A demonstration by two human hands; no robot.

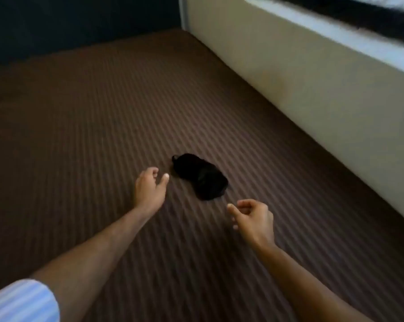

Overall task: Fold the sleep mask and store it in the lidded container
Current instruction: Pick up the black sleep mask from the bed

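Note:
A black sleep mask [200,176] lies crumpled on the brown striped bed sheet [92,117], near the middle of the view. My left hand [150,188] hovers just left of the mask, fingers apart and empty, a small gap from the fabric. My right hand [252,217] is below and right of the mask, fingers loosely curled, holding nothing and not touching it. No lidded container is in view.
A cream wall [301,84] runs along the right side of the bed, with a white window sill [335,36] above it. A dark wall [68,24] stands behind the far edge of the bed.

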